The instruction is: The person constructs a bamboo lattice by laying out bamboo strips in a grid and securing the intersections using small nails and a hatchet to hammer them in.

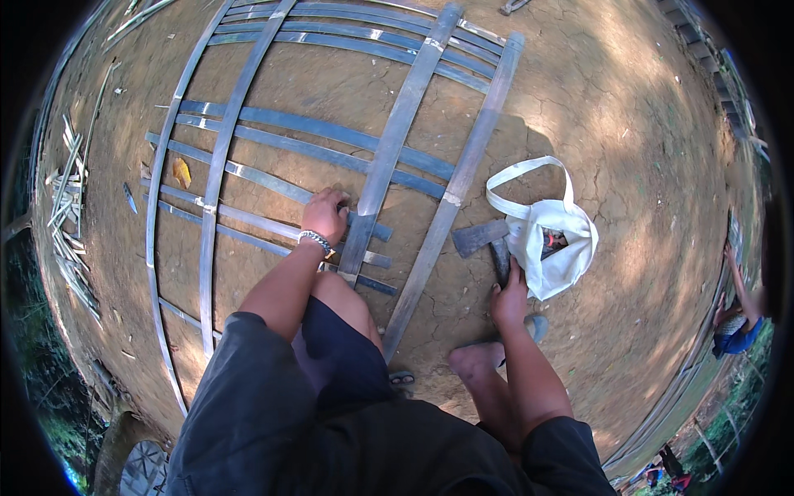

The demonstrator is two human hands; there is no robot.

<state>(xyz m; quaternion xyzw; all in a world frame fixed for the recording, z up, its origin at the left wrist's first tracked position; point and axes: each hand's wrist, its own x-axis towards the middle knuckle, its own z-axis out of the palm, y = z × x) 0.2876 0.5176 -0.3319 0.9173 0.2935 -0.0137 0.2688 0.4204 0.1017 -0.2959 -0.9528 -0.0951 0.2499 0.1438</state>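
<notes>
Pressing down on a flat bamboo strip [273, 186], the left hand [324, 217] rests with fingers curled onto the woven lattice [347, 132], a metal bracelet [317, 240] at its wrist; the right hand [510, 298] closes around the handle of a cleaver-like blade [480, 237] lying on the cracked earth ground [628, 124], just beside a white cloth bag [554, 240]; the two hands are well apart. In judgement, keep the left palm firm so the crossing strips do not shift; lift the blade by the handle with its edge turned away from the bare foot [475, 360] close by. A yellow leaf [181, 172] lies inside the lattice; loose bamboo slivers [70, 207] lie at the left edge; another person [738, 318] crouches far right.
</notes>
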